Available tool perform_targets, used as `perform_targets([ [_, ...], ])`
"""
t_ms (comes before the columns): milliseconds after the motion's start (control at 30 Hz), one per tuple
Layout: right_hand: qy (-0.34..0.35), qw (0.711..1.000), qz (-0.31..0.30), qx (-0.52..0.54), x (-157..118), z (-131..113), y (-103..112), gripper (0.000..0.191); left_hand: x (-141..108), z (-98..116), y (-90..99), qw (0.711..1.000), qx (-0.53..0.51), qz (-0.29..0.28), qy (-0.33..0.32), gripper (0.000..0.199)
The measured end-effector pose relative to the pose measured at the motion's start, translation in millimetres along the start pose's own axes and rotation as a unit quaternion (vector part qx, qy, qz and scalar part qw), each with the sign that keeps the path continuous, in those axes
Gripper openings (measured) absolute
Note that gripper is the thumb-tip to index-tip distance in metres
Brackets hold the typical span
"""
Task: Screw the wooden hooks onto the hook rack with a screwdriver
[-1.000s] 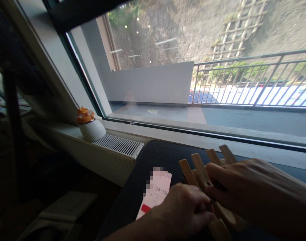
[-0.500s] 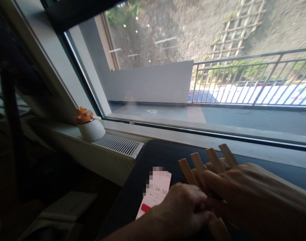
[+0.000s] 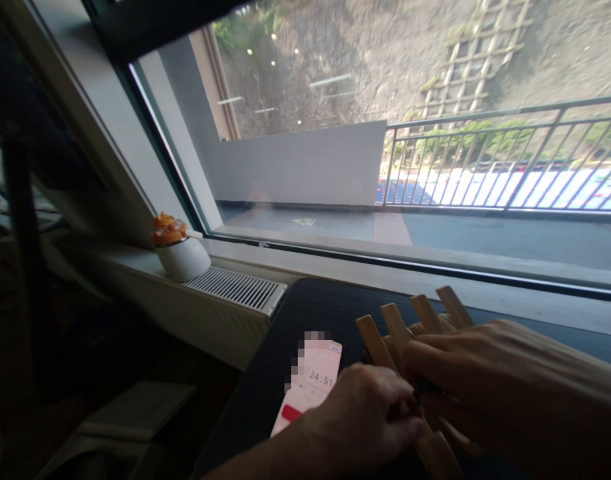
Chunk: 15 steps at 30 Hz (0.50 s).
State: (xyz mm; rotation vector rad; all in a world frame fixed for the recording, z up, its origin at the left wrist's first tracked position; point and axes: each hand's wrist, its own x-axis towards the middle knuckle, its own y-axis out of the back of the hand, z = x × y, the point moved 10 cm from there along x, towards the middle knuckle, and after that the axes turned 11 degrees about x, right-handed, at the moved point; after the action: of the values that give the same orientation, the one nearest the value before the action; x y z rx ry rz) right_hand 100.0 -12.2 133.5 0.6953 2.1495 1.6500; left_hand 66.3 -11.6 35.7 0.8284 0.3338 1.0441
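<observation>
Lower right of the frame, 2 hands at work: left hand [image 3: 368,410] pinched narrow, right hand [image 3: 473,380] curled over the wooden slats [image 3: 396,328], its full grip hidden! 4 slat tips fan upward, and the phone [image 3: 310,387], lower centre, reads 24:51!

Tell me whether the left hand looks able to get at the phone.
Probably yes: the phone lies right beside the left hand, its upper part uncovered, though that hand is busy at the wooden slats.
</observation>
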Motion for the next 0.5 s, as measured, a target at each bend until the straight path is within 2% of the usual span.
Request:
perform_targets([
  [67, -0.011, 0.999, -0.041, -0.015, 2.2, 5.7, -10.6, 0.022, -0.3, 0.3, -0.4, 1.0, 0.001, 0.002, -0.003, 0.014],
  [267, 0.017, 0.992, -0.036, -0.117, 0.0, 13.8, -13.0, 0.025, -0.5, 3.0, -2.9, 1.0, 0.001, -0.001, -0.017, 0.007],
  [400, 0.005, 0.992, -0.01, -0.122, -4.4, 14.2, -3.2, 0.024, 0.0, 2.6, -1.0, 1.0, 0.003, 0.006, -0.015, 0.008],
  [500, -0.024, 0.997, 0.007, -0.072, -5.0, 11.5, 7.4, 0.017, 0.3, 4.6, -0.4, 1.0, 0.002, 0.007, -0.021, 0.012],
])
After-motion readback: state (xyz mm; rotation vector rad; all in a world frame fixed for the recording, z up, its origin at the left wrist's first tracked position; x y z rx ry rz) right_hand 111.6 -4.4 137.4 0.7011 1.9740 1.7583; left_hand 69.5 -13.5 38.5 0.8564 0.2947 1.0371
